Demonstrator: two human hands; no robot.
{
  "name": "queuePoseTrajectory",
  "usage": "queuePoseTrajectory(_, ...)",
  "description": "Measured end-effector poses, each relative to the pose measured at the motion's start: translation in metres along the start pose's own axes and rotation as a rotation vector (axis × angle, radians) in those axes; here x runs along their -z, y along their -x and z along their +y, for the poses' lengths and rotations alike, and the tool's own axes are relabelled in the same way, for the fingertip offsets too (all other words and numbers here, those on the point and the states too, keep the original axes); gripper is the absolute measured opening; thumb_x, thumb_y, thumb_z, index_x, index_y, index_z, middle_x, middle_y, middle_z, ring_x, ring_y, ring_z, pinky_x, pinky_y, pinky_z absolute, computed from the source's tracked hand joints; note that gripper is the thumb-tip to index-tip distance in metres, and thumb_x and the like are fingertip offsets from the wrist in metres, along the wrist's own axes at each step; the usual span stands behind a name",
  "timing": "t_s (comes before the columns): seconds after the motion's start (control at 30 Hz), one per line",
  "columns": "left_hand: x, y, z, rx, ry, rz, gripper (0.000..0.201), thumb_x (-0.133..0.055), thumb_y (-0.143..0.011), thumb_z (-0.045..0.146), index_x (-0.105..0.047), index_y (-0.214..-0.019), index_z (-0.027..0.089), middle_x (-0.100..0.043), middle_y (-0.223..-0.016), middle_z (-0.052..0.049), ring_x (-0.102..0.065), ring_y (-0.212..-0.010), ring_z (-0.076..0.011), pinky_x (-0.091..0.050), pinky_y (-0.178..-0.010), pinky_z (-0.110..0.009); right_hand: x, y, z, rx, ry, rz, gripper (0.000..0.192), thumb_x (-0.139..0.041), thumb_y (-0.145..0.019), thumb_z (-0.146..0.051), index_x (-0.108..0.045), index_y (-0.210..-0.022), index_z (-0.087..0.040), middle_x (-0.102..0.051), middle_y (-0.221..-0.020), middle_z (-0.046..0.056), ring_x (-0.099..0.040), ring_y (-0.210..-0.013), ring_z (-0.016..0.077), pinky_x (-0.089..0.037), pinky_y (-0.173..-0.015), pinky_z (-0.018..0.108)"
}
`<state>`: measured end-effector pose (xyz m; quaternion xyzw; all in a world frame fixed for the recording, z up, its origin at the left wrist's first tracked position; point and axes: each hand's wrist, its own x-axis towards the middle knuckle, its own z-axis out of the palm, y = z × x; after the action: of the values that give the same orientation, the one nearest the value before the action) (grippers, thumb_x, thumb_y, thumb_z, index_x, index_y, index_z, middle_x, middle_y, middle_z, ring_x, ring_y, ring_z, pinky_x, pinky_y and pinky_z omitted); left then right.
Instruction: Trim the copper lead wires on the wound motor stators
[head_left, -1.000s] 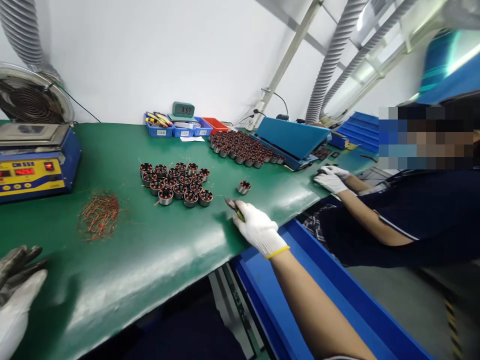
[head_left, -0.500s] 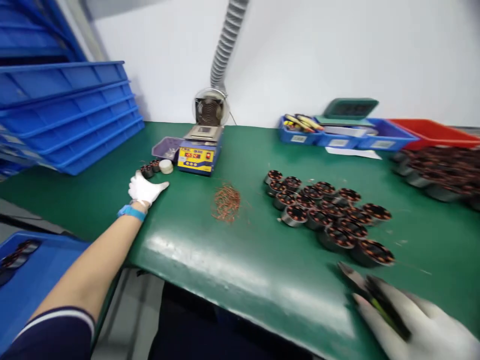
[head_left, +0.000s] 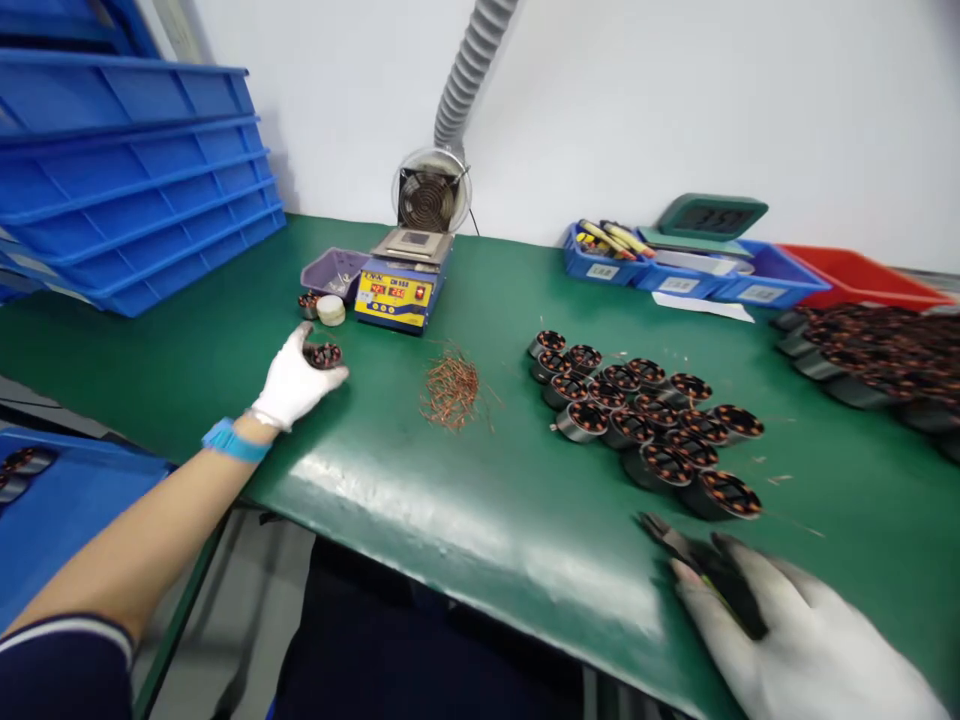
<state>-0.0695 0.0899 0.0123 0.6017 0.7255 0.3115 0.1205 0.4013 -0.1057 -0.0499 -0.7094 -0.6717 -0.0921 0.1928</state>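
Observation:
My left hand (head_left: 289, 385), in a white glove, has its fingers curled round a copper-wound motor stator (head_left: 324, 356) at the left of the green table. Behind it are another small stator (head_left: 307, 304) and a round cream-coloured piece (head_left: 331, 310). At the lower right, my gloved right hand (head_left: 802, 625) is closed around wire cutters (head_left: 667, 538), their jaws pointing up and left. Several stators (head_left: 626, 425) stand in a group just beyond the cutters. A heap of copper wire clippings (head_left: 450, 390) lies between my hands.
A blue-and-yellow machine (head_left: 397, 290) stands at the back beside a purple tray (head_left: 330, 270), with a fan and grey duct (head_left: 476, 70) behind. Stacked blue crates (head_left: 150, 190) rise on the left. Blue bins (head_left: 600, 268), a red bin (head_left: 862, 275) and more stators (head_left: 870, 350) are at the right.
My left hand has come toward me with one stator from beside the cream piece. The right hand and cutters appear slightly further left; the view has shifted too.

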Motion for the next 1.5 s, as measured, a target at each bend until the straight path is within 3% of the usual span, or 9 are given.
queuePoseTrajectory(0.13,-0.008,0.105,0.03,-0.368,-0.081,-0.244,0.057,-0.074,-0.063,0.045,-0.063,-0.113,0.017,-0.067,-0.101,-0.008,-0.067,-0.09,-0.0264,-0.055,-0.083,-0.038,0.02,-0.011,-0.086,0.112,-0.146,0.048,0.024,-0.06,-0.087,-0.04,-0.062,-0.106,-0.025,-0.069,-0.103,0.019,-0.067,-0.097,0.0333,-0.051,-0.084,0.048)
queuePoseTrajectory(0.23,-0.017,0.151,0.042,-0.39,-0.151,-0.269,0.044,-0.072,-0.066,0.055,-0.062,-0.088,0.019,-0.063,-0.083,-0.007,-0.066,-0.078,-0.0273,-0.055,-0.073,-0.04,0.019,-0.023,-0.148,0.189,-0.398,-0.269,0.032,-0.057,-0.088,-0.042,-0.062,-0.111,-0.02,-0.068,-0.111,0.012,-0.066,-0.099,0.0259,-0.052,-0.085,0.04)
queuePoseTrajectory(0.4,-0.026,0.156,0.029,-0.52,0.163,-0.322,0.09,-0.074,-0.065,0.037,-0.033,-0.142,0.015,-0.052,-0.137,-0.02,-0.055,-0.123,-0.0351,-0.049,-0.1,-0.049,0.022,-0.055,-0.2,0.208,-0.434,-0.678,0.055,-0.077,-0.068,-0.054,-0.064,-0.112,-0.024,-0.067,-0.11,0.003,-0.063,-0.098,0.0228,-0.042,-0.069,0.029)
queuePoseTrajectory(0.53,-0.029,0.143,0.023,-0.537,0.275,-0.461,0.091,-0.066,-0.074,0.025,-0.018,-0.151,0.02,-0.067,-0.113,-0.009,-0.067,-0.1,-0.0254,-0.055,-0.089,-0.042,0.022,-0.07,-0.216,0.108,-0.384,-0.759,0.057,-0.08,-0.058,-0.064,-0.066,-0.096,-0.024,-0.068,-0.095,0.002,-0.06,-0.081,0.0194,-0.026,-0.058,0.025)
queuePoseTrajectory(0.7,-0.035,0.142,0.033,-0.446,0.216,-0.331,0.089,-0.069,-0.074,0.034,-0.025,-0.149,0.014,-0.067,-0.094,-0.008,-0.067,-0.084,-0.0263,-0.056,-0.076,-0.041,0.01,-0.078,-0.222,0.205,-0.472,-0.717,0.029,-0.051,-0.094,-0.04,-0.059,-0.076,-0.019,-0.061,-0.074,0.0,-0.051,-0.065,0.012,-0.021,-0.056,0.027)
queuePoseTrajectory(0.93,-0.034,0.144,0.036,-0.432,0.175,-0.297,0.093,-0.074,-0.072,0.036,-0.024,-0.149,0.02,-0.066,-0.092,-0.006,-0.067,-0.084,-0.0276,-0.057,-0.077,-0.042,0.005,-0.086,-0.21,0.275,-0.289,-0.607,0.027,-0.047,-0.095,-0.034,-0.06,-0.078,-0.018,-0.059,-0.077,0.002,-0.051,-0.069,0.0148,-0.025,-0.059,0.028)
queuePoseTrajectory(1.07,-0.035,0.145,0.033,-0.427,0.188,-0.299,0.091,-0.067,-0.075,0.033,-0.019,-0.151,0.019,-0.065,-0.094,-0.009,-0.068,-0.087,-0.0308,-0.057,-0.078,-0.045,-0.003,-0.089,-0.222,0.3,-0.542,-0.59,0.025,-0.06,-0.09,-0.042,-0.065,-0.098,-0.019,-0.064,-0.09,0.003,-0.057,-0.081,0.0162,-0.035,-0.066,0.025)
queuePoseTrajectory(1.2,-0.035,0.145,0.034,-0.394,0.165,-0.296,0.094,-0.069,-0.074,0.036,-0.019,-0.151,0.017,-0.065,-0.092,-0.01,-0.068,-0.084,-0.033,-0.057,-0.075,-0.048,-0.008,-0.088,-0.228,0.236,-0.729,-0.575,0.012,-0.058,-0.089,-0.028,-0.065,-0.086,-0.018,-0.065,-0.082,0.0,-0.058,-0.075,0.0134,-0.039,-0.068,0.024)
queuePoseTrajectory(1.5,-0.035,0.145,0.037,-0.416,0.147,-0.264,0.096,-0.073,-0.074,0.039,-0.018,-0.151,0.025,-0.065,-0.09,-0.006,-0.067,-0.083,-0.0292,-0.056,-0.076,-0.043,0.001,-0.075,-0.213,0.108,-0.467,-0.545,0.017,-0.053,-0.09,-0.029,-0.063,-0.08,-0.02,-0.062,-0.074,0.001,-0.054,-0.066,0.0143,-0.033,-0.06,0.025)
